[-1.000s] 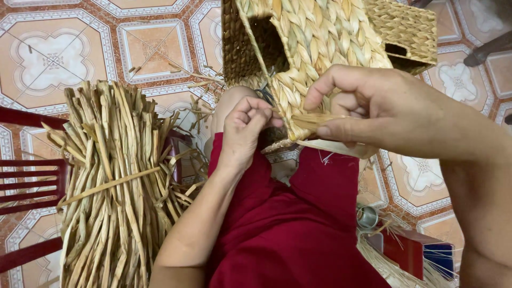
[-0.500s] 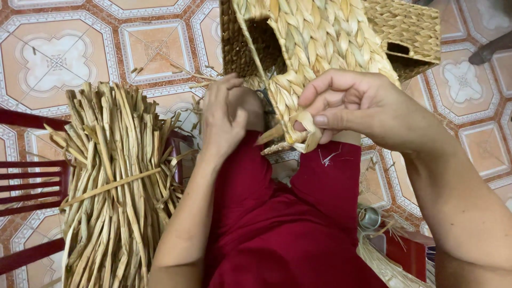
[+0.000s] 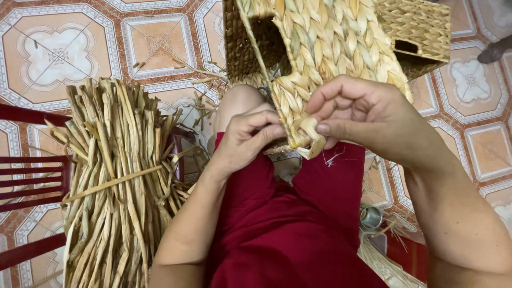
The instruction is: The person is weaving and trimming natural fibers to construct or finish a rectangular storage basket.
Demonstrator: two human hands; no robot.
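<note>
**Both hands at the lower edge of the woven basket**

The tiled floor point(image 3: 80, 48) fills the frame around you, patterned in orange and white. At nine o'clock from your lap a bundle of dried straw strips point(image 3: 114, 181) stands tied with one strip across its middle, leaning by a red chair point(image 3: 32, 181) at the left edge. Your red clothing point(image 3: 298, 224) covers the bottom centre.

The woven basket point(image 3: 330, 48) sits at twelve o'clock, tipped over your knee, its braided straw-coloured wall facing you and a dark handle opening point(image 3: 266, 45) cut in the side at eleven o'clock. A second, smaller opening shows on the far wall at one o'clock.

Your right hand point(image 3: 368, 117) comes in from three o'clock with fingers curled nearly closed, thumb and forefinger pinching a flat loose strip end point(image 3: 309, 140) at the basket's bottom corner. Your left hand point(image 3: 248, 138), at the centre, is curled too, its fingertips pressed against the lower edge of the weave just beside that strip; you cannot tell whether it grips anything.

A small metal tin point(image 3: 370, 217) lies at five o'clock.
</note>
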